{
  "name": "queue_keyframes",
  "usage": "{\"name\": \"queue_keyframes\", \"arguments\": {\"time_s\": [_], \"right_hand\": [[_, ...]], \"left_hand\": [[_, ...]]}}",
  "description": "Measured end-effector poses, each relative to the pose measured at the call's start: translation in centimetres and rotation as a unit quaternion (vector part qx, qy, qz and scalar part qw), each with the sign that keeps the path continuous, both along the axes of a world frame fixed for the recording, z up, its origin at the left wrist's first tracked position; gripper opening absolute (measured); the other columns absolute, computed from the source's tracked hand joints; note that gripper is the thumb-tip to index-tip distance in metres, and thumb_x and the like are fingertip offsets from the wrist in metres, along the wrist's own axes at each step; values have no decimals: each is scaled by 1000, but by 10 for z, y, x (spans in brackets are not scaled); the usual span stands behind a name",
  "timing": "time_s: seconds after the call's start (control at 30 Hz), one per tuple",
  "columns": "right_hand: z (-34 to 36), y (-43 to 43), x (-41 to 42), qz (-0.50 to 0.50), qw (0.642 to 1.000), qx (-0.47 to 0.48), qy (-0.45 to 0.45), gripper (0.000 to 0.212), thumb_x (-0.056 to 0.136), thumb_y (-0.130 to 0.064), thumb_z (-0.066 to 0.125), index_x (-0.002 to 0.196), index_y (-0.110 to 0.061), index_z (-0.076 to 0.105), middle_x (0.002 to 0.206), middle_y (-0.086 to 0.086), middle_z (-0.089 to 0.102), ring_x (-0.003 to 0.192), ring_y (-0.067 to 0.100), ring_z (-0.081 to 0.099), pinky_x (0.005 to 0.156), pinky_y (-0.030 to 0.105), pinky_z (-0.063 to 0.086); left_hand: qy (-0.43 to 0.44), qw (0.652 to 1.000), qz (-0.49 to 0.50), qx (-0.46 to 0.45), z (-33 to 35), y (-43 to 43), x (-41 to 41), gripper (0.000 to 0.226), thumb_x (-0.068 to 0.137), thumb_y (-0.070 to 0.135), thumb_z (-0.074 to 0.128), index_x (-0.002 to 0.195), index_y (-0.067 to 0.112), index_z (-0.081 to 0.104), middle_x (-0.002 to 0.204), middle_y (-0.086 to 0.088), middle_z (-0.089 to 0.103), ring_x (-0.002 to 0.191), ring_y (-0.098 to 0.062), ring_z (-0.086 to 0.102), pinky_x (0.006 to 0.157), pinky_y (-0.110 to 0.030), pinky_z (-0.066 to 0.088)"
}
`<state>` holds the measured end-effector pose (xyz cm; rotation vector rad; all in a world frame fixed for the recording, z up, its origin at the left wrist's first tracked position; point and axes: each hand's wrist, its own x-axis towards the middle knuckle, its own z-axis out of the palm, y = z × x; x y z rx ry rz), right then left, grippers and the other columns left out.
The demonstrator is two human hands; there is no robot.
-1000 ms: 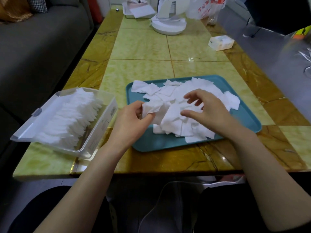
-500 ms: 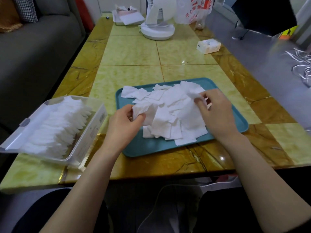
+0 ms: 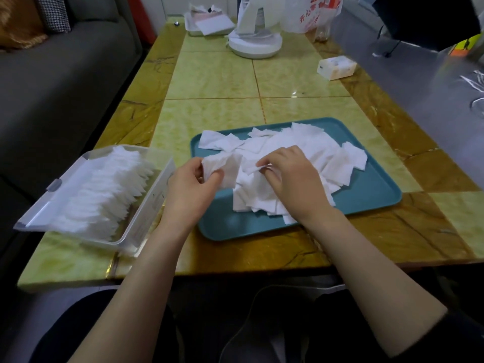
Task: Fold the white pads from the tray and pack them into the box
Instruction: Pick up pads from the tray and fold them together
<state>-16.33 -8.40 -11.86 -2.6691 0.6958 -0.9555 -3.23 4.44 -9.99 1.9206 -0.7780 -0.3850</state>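
A teal tray (image 3: 366, 195) on the table holds a loose heap of white pads (image 3: 309, 150). My left hand (image 3: 190, 187) pinches a crumpled white pad (image 3: 222, 166) over the tray's left edge. My right hand (image 3: 293, 176) lies on the heap, and its fingertips pinch the edge of another pad (image 3: 252, 167). To the left stands a clear plastic box (image 3: 146, 213) with its lid open, packed with a row of folded white pads (image 3: 104, 189).
The yellow-green stone table (image 3: 222, 82) carries a white fan base (image 3: 255, 45), a small tissue pack (image 3: 336, 67), a plastic bag (image 3: 311, 14) and a paper tray (image 3: 207, 23) at the far end. A grey sofa (image 3: 65, 74) runs along the left.
My right hand has moved from the right side of the heap toward the middle and now pinches a pad near my left hand. My left hand still holds its pad.
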Motion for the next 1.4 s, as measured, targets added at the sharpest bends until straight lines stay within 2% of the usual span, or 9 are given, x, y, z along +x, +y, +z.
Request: {"name": "queue_keyframes", "arguments": {"time_s": [0.23,0.43,0.67,0.83,0.9,1.0,1.2,1.3,1.4], "right_hand": [[29,18,2,8,952,264,-154,5,89,-17,60,86,-18,64,77,-11,62,72,1,54,61,14,42],[43,23,-1,85,778,609,-131,14,92,-19,57,101,-12,64,79,-2,70,67,6,66,53,14,47],[25,24,1,-23,893,448,-22,11,92,-16,56,85,-19,64,78,-1,65,77,14,63,59,20,51],[45,23,-1,159,736,650,-103,21,92,-17,54,111,-14,61,83,-5,69,69,3,63,57,14,47],[47,23,-1,161,749,638,-80,19,92,-17,54,109,-13,62,80,-6,69,66,1,63,56,14,47],[36,23,1,64,819,568,-39,19,92,-20,58,108,-11,63,78,-4,68,64,-2,64,55,15,48],[29,22,2,17,851,523,-50,16,91,-20,59,98,-7,64,77,2,69,67,5,68,51,16,49],[25,22,2,8,869,492,-44,8,90,-20,59,89,-12,62,74,0,69,67,4,67,52,18,51],[21,21,2,-1,907,420,-12,13,89,-17,59,77,-21,56,73,-3,65,74,8,65,61,19,52]], "left_hand": [[16,1000,-1,21,1,-1,-4,12,90,23,59,95,13,64,89,-7,69,85,-21,65,76,-42,52],[42,999,-13,17,1,-6,-10,24,91,29,58,98,8,67,91,-11,71,87,-27,66,80,-49,52],[86,994,-70,12,-3,-11,-22,11,90,27,57,95,22,66,92,0,73,90,-20,68,87,-50,53],[90,994,-49,24,-5,-11,-19,23,90,30,57,104,14,67,94,0,72,89,-18,67,86,-48,53],[97,994,-47,17,-5,-12,-18,20,91,26,59,105,13,67,94,-1,72,90,-19,67,87,-49,53],[125,990,-59,-9,-2,-10,-20,23,89,29,58,104,16,68,94,-4,73,91,-22,68,89,-50,52],[144,986,-75,-30,2,-8,-23,31,93,37,54,99,9,67,96,-13,71,94,-29,65,91,-50,50],[144,984,-97,-26,3,-7,-25,33,86,50,60,96,20,68,90,2,73,87,-13,68,86,-37,53],[89,992,-85,6,2,-8,-25,13,82,40,69,87,31,62,83,9,71,79,-4,67,73,-22,52]]}}
